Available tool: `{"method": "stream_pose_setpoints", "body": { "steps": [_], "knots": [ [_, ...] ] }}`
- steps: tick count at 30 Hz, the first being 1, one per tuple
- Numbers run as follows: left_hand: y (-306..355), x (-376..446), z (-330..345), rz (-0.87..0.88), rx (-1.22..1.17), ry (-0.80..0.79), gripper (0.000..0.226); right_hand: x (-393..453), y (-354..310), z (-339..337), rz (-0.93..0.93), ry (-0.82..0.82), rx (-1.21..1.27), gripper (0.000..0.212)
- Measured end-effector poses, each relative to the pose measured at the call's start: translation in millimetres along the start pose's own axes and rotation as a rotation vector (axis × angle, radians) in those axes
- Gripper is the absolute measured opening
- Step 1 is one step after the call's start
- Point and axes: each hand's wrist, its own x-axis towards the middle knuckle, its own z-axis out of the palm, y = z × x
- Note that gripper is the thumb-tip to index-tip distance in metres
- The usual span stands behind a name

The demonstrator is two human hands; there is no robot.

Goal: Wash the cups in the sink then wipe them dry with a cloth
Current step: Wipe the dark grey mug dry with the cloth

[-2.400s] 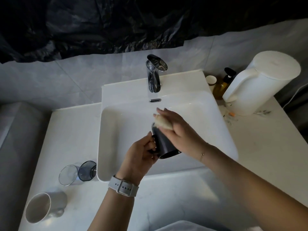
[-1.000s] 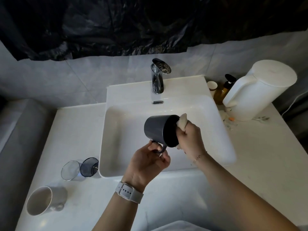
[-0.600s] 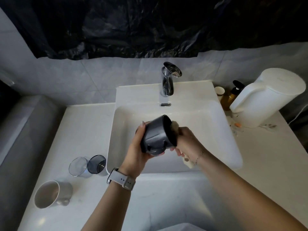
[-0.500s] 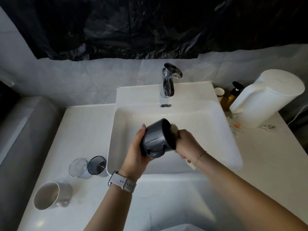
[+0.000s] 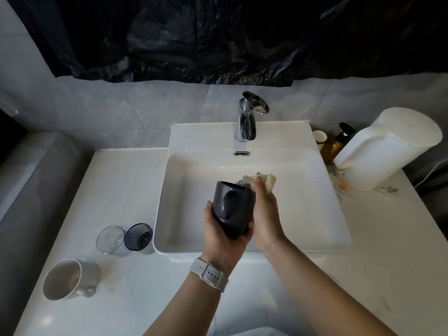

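1. Since half a second ago, the dark mug [image 5: 233, 209] has turned from lying sideways with its mouth toward the right hand to standing nearly upright, handle facing the camera, and the sponge [image 5: 263, 181] has come out to the rim.
2. Mug position: it hangs over the sink [image 5: 315, 214] basin, cradled from below and from the left side.
3. Left hand [image 5: 224, 235]: fingers and thumb curl round the lower body of the mug, gripping it firmly.
4. Right hand [image 5: 265, 214]: just right of the mug and touching its wall, it pinches the pale sponge against the rim, fingers bunched closed over it.
5. Progress, as I judge it: scrubbing of this one mug is under way; no water runs from the tap [image 5: 247, 122], so rinsing appears still ahead.
6. Left of the grip, on the counter [image 5: 126, 190], wait a clear glass [image 5: 110, 239], a blue glass [image 5: 138, 236] and a white mug [image 5: 70, 278] lying on its side; whether they are washed I cannot tell. No drying cloth is clearly visible.
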Motion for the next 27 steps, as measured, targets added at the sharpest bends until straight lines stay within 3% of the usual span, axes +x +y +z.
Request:
{"method": "stream_pose_setpoints", "body": {
  "steps": [4,8,11,13,14,17,20,22,24,27],
  "knots": [
    [-18.1,2.2,6.7,0.169,0.085,0.030,0.065,-8.5,0.3,-1.2,0.031,0.068,0.122,0.030],
    [-13.0,14.6,11.1,0.325,0.101,0.134,0.089,-32.8,2.1,3.4,-0.002,-0.066,0.065,0.030],
    [6.0,10.1,10.9,0.481,0.185,0.121,0.059,-41.0,-8.5,-5.5,0.038,-0.217,0.050,0.021],
    [15.2,4.4,11.5,0.562,0.197,0.199,0.030,-36.8,-13.5,-18.5,0.058,-0.208,0.079,0.027],
    [17.4,1.6,9.6,0.576,0.203,0.220,0.027,-32.5,-15.0,-23.9,0.044,-0.168,0.077,0.028],
    [19.6,-9.1,0.2,0.442,0.146,0.187,0.037,-21.6,-20.8,-27.6,-0.174,-0.138,-0.095,0.025],
    [23.9,-10.5,-9.8,0.222,0.060,0.134,0.038,-15.5,-38.5,-21.0,-0.458,-0.215,-0.274,0.038],
    [25.4,-12.9,-10.3,0.145,0.089,0.121,0.038,-11.8,-53.7,-14.1,-0.558,-0.289,-0.363,0.033],
    [25.1,-12.7,-9.0,0.121,0.141,0.116,0.036,-8.2,-64.4,-6.0,-0.638,-0.451,-0.534,0.022],
    [28.4,-13.6,-6.9,0.131,0.269,0.125,0.036,-0.3,-66.0,3.5,-0.832,-0.785,-1.004,0.009]
  ]
}}
